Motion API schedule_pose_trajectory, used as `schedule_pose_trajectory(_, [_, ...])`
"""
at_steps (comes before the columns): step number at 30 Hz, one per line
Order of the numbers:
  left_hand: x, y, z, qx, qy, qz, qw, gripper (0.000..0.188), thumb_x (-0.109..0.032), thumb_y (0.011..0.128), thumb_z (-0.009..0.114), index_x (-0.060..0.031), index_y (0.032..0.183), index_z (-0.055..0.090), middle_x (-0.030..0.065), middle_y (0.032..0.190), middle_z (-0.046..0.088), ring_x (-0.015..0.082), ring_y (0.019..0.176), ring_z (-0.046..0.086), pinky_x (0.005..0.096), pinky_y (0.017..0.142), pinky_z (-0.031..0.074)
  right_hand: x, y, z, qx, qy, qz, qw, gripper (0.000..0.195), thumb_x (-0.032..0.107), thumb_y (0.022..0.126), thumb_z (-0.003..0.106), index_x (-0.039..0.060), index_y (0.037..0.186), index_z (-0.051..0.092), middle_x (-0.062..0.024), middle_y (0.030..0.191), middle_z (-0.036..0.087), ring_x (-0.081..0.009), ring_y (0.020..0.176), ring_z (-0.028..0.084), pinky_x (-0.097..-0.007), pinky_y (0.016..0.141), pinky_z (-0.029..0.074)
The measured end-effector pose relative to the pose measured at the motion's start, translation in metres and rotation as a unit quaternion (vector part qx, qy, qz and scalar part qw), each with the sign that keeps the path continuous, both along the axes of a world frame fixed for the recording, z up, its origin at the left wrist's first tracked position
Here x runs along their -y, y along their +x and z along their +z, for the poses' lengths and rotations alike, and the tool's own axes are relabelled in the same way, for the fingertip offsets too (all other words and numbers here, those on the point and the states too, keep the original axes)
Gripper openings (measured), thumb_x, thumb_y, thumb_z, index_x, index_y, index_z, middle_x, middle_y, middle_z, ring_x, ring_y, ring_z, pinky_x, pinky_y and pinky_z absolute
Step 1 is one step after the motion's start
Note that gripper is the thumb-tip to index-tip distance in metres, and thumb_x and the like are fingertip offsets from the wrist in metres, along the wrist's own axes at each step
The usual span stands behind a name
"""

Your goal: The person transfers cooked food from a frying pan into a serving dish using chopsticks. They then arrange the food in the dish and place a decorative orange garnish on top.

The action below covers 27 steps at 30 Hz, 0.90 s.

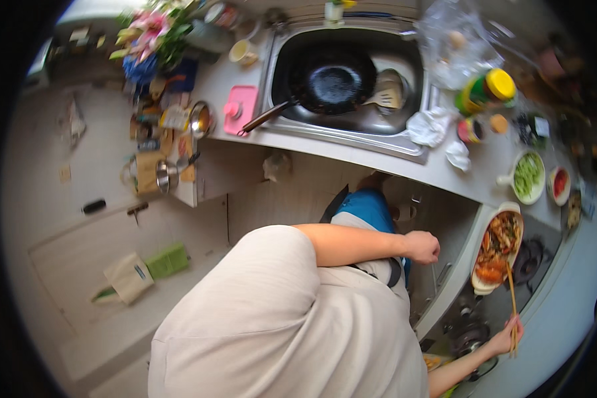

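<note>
My right hand grips a pair of wooden chopsticks at the lower right. Their tips reach the near end of an oval cream baking dish with small end handles. Inside it lies cooked food in reddish sauce, with a larger orange-red piece by the chopstick tips. The dish rests at the edge of a dark gas hob. My left hand is curled into a loose fist in front of my body, apart from the counter, with nothing visible in it.
A dark wok and a slotted spatula lie in the steel sink. Right of it stand a yellow-lidded jar, a bowl of chopped greens and a bowl of red pieces. A cabinet door hangs open.
</note>
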<state>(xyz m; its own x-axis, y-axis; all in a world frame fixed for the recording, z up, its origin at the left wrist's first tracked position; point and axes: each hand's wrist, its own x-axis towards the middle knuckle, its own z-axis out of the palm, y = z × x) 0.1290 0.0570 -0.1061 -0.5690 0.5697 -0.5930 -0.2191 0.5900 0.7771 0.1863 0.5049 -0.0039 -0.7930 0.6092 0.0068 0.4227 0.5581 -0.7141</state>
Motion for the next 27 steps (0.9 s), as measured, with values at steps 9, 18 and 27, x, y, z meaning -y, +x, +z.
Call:
schedule_pose_trajectory(9, [-0.007, -0.003, 0.011, -0.002, 0.042, 0.059, 0.997, 0.029, -0.034, 0.089, 0.064, -0.0103, 0.095, 0.079, 0.0153, 0.093, 0.077, 0.0374, 0.093, 0.073, 0.0482, 0.083, 0.058, 0.001, -0.017, 0.033, 0.003, 0.100, 0.023, 0.995, 0.021, 0.019, 0.099, 0.076, -0.0002, 0.100, 0.068, -0.0137, 0.097, 0.076, -0.0193, 0.084, 0.072, -0.0294, 0.072, 0.059])
schedule_pose_trajectory(18, [-0.015, -0.017, 0.026, 0.103, 0.042, 0.018, 0.994, 0.029, -0.028, 0.097, 0.064, -0.0016, 0.103, 0.074, 0.0092, 0.083, 0.077, 0.0167, 0.075, 0.073, 0.0329, 0.071, 0.058, 0.059, -0.023, 0.036, -0.080, -0.010, -0.027, 0.996, 0.008, -0.001, 0.092, 0.077, -0.0017, 0.097, 0.071, -0.0135, 0.102, 0.077, -0.0176, 0.095, 0.072, -0.0319, 0.090, 0.058])
schedule_pose_trajectory(27, [-0.029, -0.020, 0.022, 0.131, 0.015, -0.087, 0.987, 0.029, -0.029, 0.099, 0.062, -0.0024, 0.103, 0.074, 0.0061, 0.082, 0.076, 0.0158, 0.074, 0.072, 0.0320, 0.072, 0.057, 0.075, -0.014, 0.050, -0.063, -0.015, 0.000, 0.998, 0.008, -0.008, 0.091, 0.075, -0.0038, 0.092, 0.068, -0.0160, 0.099, 0.076, -0.0186, 0.093, 0.073, -0.0307, 0.087, 0.059])
